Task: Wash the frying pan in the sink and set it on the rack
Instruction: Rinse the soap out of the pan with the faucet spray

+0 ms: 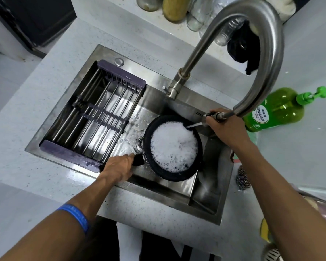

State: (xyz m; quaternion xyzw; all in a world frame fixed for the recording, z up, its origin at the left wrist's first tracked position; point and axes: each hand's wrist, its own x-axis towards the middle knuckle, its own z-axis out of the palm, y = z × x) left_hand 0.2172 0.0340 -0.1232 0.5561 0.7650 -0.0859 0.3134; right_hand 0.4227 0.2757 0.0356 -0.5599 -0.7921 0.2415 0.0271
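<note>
A black frying pan (178, 175) full of white foam sits in the steel sink (158, 187), over the right half of the basin. My left hand (119, 166) grips the pan's black handle at its left side. My right hand (225, 127) holds the spout end of the tall curved faucet (267, 59), and a thin stream of water runs from it into the foam. The drying rack (94, 117), with steel bars and purple-grey ends, spans the left half of the sink and holds nothing.
A green dish soap bottle (279, 110) lies on the counter right of the sink. A steel scourer (242, 178) rests by the sink's right rim. Glass jars (177, 8) and a dark cloth (245, 48) stand on the ledge behind the faucet.
</note>
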